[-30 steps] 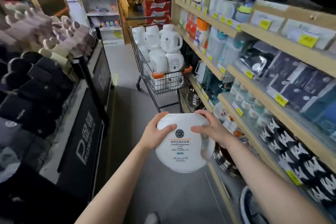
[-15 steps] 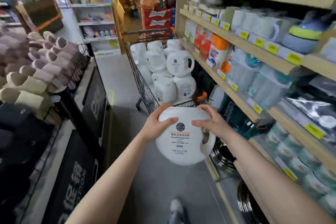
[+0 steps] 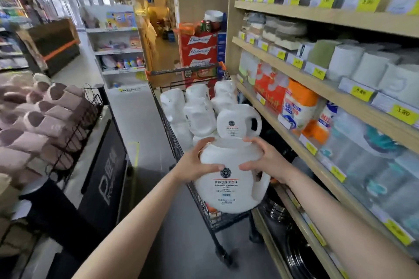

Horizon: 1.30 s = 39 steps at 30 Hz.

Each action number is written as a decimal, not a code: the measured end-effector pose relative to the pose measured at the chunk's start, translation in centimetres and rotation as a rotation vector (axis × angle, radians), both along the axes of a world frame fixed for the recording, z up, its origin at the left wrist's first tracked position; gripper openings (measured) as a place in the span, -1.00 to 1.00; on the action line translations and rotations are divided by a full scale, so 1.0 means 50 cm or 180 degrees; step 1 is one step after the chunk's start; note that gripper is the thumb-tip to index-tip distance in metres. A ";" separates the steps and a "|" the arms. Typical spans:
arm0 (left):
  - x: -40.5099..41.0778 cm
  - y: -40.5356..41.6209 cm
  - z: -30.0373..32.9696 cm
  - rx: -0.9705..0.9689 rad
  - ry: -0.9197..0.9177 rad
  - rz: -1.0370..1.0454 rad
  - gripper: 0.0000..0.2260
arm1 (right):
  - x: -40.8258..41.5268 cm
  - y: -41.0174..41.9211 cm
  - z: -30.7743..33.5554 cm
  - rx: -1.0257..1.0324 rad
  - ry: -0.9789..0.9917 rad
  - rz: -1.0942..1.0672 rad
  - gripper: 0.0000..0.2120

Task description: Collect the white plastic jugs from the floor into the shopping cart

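Observation:
I hold a large white plastic jug (image 3: 229, 190) with a round logo and printed label, upside down in front of me. My left hand (image 3: 196, 161) grips its left side and my right hand (image 3: 263, 161) grips its right side, near the handle. The jug hangs over the near end of the black wire shopping cart (image 3: 210, 217). Several other white jugs (image 3: 199, 115) are piled inside the cart, one (image 3: 238, 122) with its handle to the right.
Wooden shelves (image 3: 317, 88) of packaged goods run along the right, close to the cart. A black display stand (image 3: 99, 165) with slippers (image 3: 40, 115) lines the left. Red beer cases (image 3: 199, 50) stand beyond the cart. The grey aisle floor (image 3: 140, 120) lies between.
I have walked forward up to the cart. The jug in both hands now hangs over the cart's near end instead of short of it.

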<state>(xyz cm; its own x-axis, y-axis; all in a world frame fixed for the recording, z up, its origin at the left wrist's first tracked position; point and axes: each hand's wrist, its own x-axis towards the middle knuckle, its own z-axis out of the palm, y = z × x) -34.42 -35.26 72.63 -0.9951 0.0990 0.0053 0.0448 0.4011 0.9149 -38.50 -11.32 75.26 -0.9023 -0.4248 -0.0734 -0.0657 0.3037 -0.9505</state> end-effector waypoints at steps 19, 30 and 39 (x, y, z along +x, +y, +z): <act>-0.502 -0.211 -0.012 -0.1309 0.0481 -0.1858 0.02 | -0.247 -0.262 -0.093 0.1026 0.0799 -0.1567 -0.20; -0.549 -0.232 -0.072 -0.1553 0.0234 -0.2131 0.07 | -0.260 -0.302 -0.126 0.1295 0.0364 -0.1787 -0.24; -0.543 -0.266 -0.044 -0.1419 0.0542 -0.2040 -0.04 | -0.267 -0.301 -0.091 0.1811 0.0098 -0.1505 -0.18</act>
<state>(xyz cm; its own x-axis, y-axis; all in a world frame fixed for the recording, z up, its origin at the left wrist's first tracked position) -61.56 -48.56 70.43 -0.7328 0.6801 -0.0229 0.5152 0.5765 0.6342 -51.84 -26.35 70.69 -0.9848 0.1059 -0.1379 0.1701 0.7515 -0.6374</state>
